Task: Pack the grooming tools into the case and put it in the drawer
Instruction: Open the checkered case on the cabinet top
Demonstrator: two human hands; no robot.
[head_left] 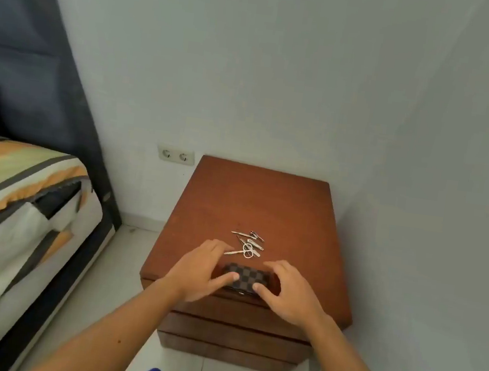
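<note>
Both hands, left hand and right hand, grip the checkered case at the nightstand front edge, seemingly closed; steady one end, lift the lid; grooming tools lie just behind the case.

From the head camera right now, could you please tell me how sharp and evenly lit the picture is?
Head view: soft, even light without glare; wide-angle bending at the edges; the grooming tools look small and slightly blurred; the checkered case is partly covered by the left hand and right hand.
</note>
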